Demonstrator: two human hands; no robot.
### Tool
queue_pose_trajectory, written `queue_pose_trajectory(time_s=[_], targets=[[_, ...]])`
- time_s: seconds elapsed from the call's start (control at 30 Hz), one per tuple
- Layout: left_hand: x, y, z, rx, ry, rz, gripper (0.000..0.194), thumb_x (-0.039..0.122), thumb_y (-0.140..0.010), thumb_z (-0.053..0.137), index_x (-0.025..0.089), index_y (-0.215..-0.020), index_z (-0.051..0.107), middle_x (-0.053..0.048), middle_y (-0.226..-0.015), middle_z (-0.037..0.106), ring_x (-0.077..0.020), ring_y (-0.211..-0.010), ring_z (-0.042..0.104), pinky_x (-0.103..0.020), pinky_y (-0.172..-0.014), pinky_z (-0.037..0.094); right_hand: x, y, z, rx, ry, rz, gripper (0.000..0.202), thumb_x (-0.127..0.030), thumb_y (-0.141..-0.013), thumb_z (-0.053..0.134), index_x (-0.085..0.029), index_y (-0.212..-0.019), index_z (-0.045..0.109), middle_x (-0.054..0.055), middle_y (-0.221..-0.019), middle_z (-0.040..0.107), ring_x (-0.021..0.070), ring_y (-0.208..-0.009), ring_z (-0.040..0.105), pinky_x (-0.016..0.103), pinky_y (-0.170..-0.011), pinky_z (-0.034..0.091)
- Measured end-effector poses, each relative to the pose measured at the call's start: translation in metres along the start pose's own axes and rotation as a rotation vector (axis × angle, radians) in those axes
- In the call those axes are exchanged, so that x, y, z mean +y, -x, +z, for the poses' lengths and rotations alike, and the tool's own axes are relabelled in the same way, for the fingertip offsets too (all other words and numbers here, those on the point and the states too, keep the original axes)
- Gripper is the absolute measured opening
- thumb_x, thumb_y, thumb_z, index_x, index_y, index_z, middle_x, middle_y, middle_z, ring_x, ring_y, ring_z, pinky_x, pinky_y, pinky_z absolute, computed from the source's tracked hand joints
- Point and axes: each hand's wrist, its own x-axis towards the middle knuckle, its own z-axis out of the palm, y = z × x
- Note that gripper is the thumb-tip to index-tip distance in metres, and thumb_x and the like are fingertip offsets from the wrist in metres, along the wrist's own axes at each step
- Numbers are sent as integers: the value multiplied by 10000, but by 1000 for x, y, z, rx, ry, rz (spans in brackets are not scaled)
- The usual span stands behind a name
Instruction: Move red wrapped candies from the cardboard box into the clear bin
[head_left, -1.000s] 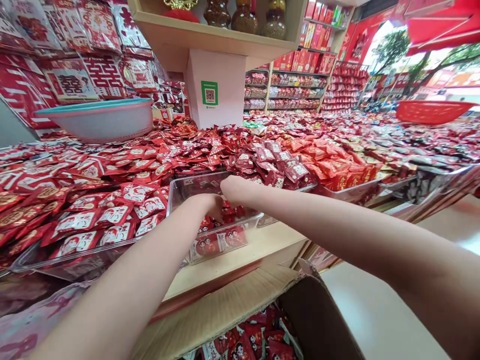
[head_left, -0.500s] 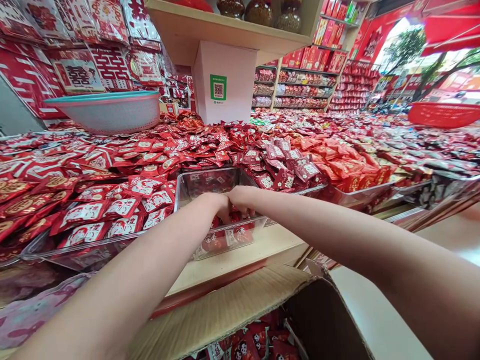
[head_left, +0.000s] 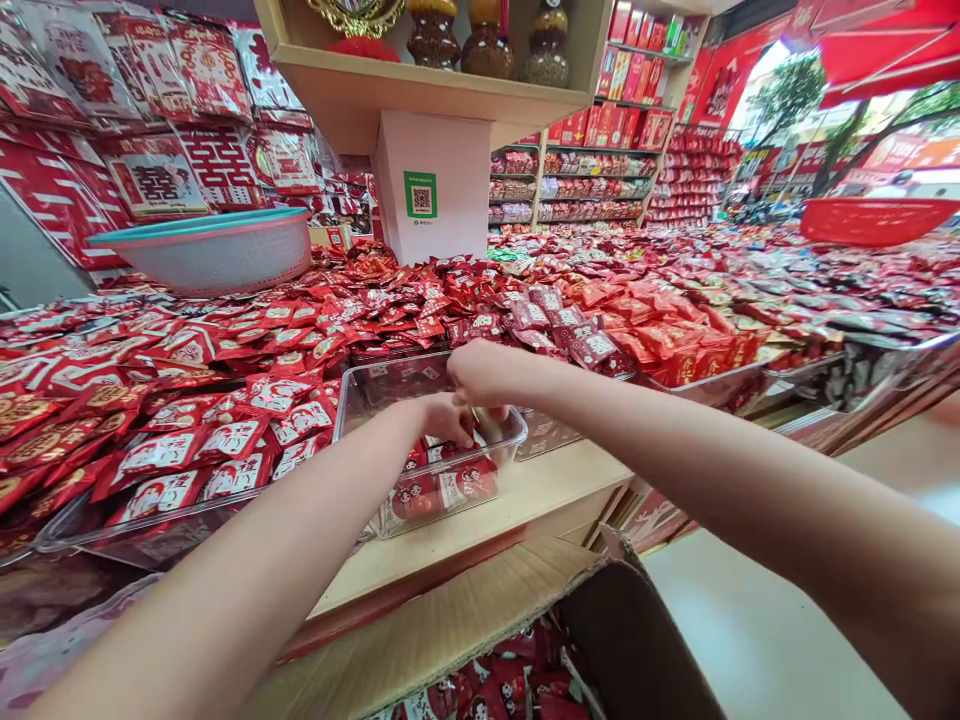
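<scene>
1. Your right hand (head_left: 476, 375) sits a little higher over the clear bin (head_left: 366, 392) than it did 0.5 s ago, while your left hand (head_left: 448, 418) has stayed low inside it; your view has also shifted slightly.
2. Your left hand is bent at the wrist over the middle of the clear bin, fingers curled down among the red packets (head_left: 471, 482). You show too little of the fingertips to tell whether they pinch 1.
3. Your right hand is curled above the clear bin, just beside and behind the left. Its fingers are partly hidden and there is blur beneath them, so you cannot tell if they are spread, pressed together or closed on something.
4. You have the red packets lying inside the clear bin, seen plainly through its front wall.
5. Under the clear bin is a pale wooden ledge (head_left: 555, 490); in front of it and lower, nearest you, an open cardboard box (head_left: 450, 600) contains similar packets (head_left: 495, 685).
6. Left of the clear bin, you have white-faced red packets (head_left: 159, 453) heaped in a clear tray.
7. Right of the clear bin and slightly behind lie maroon packets (head_left: 589, 342), with orange-red packets (head_left: 679, 335) farther right.
8. Well behind the clear bin, to its left, stands a blue-rimmed basket (head_left: 217, 258).
</scene>
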Motion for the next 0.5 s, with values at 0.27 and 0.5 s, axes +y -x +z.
queue_pose_trajectory(time_s=[0.27,0.5], targets=[[-16,9,-32,65,-135,-113,282,347,-705,541,159,-909,597,-42,-891,627,-167,-783,563,-282,-672,424,51,106,-16,379,-240,18,164,-320,-659,595,-172,-587,590,-9,-488,526,87,-491,463,205,-482,338],[-19,33,-31,60,-163,-129,300,320,-757,455,185,-988,591,-41,-985,628,-162,-864,563,-246,-730,408,82,190,71,3,-771,230,211,-387,-722,525,-182,-690,562,-4,-541,513,89,-452,478,178,-380,340]])
